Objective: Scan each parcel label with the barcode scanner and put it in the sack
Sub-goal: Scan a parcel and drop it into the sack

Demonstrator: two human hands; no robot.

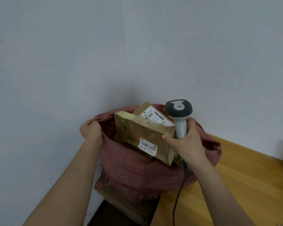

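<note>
A dark red woven sack (pixel 147 175) stands open in the corner by the wall. My left hand (pixel 91 130) grips the sack's rim on its left side. Tilted in the mouth sits a brown cardboard parcel (pixel 137 129) with a white barcode label (pixel 147 146) facing me. My right hand (pixel 185 141) holds the grey barcode scanner (pixel 179 115) upright by its handle, while its thumb presses the parcel's right edge. Behind it, a second parcel (pixel 153 115) with a barcode label lies deeper in the sack.
A wooden table top (pixel 245 180) spreads to the right under the sack. The scanner's black cable (pixel 178 198) hangs down across it. A brown box (pixel 104 190) with red print sits below the sack's front. Pale walls close off the back and left.
</note>
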